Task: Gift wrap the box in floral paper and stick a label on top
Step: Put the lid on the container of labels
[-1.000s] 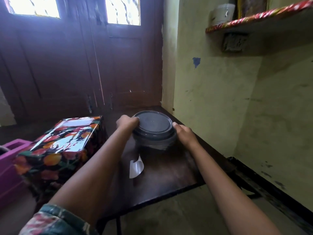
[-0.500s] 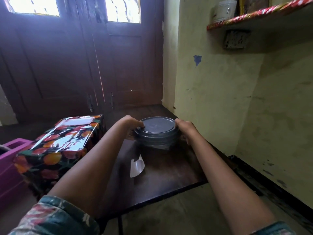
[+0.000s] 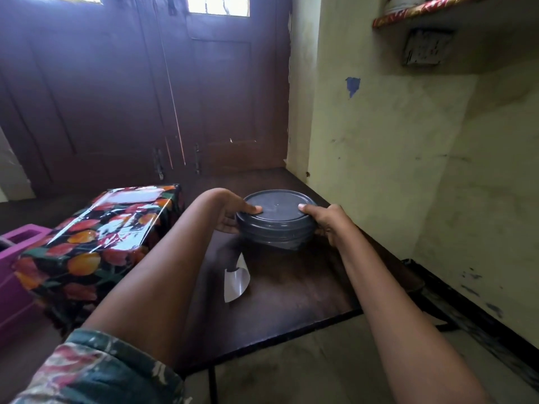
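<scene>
A curled white scrap (image 3: 236,282) lies on the table (image 3: 291,304). Left of it the box (image 3: 96,243) sits fully wrapped in floral paper, a pale label (image 3: 131,196) on top, so the task looks done. Beyond, left hand (image 3: 230,212) and right hand (image 3: 326,221) clasp a grey tub (image 3: 277,220), thumbs on its lid, probably tidying up.

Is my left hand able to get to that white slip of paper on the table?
Probably, once it lets go: the left hand grips the round container with the right hand. The paper slip lies uncovered on the table, just on the near side of the container, beside the left forearm.
</scene>
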